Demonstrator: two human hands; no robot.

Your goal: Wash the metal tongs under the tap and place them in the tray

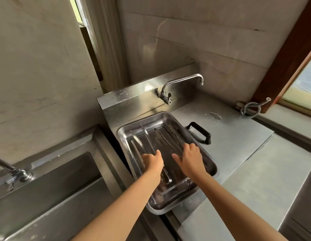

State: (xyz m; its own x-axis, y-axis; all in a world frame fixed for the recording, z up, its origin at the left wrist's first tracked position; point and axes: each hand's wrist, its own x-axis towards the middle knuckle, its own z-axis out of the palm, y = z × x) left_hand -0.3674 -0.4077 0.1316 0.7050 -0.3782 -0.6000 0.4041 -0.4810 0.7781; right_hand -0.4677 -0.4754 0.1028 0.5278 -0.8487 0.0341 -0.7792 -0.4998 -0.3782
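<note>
— Steel bench (pixel 238 136) under grey tiled walls. Where are the tongs?

— Inside the tray (pixel 213 168), lying lengthwise. One pair (pixel 147 136) runs under the left hand (pixel 154 160), whose fingers curl down onto it; whether they grip it I cannot tell. Another pair (pixel 172 133) ends beneath the fingertips of the right hand (pixel 190 156), which rests flat with fingers spread.

— And around the tray?

— A tap (pixel 182 80) behind it, a black handle (pixel 201 132) just beside its right rim, a sink (pixel 46 185) to the left.
</note>
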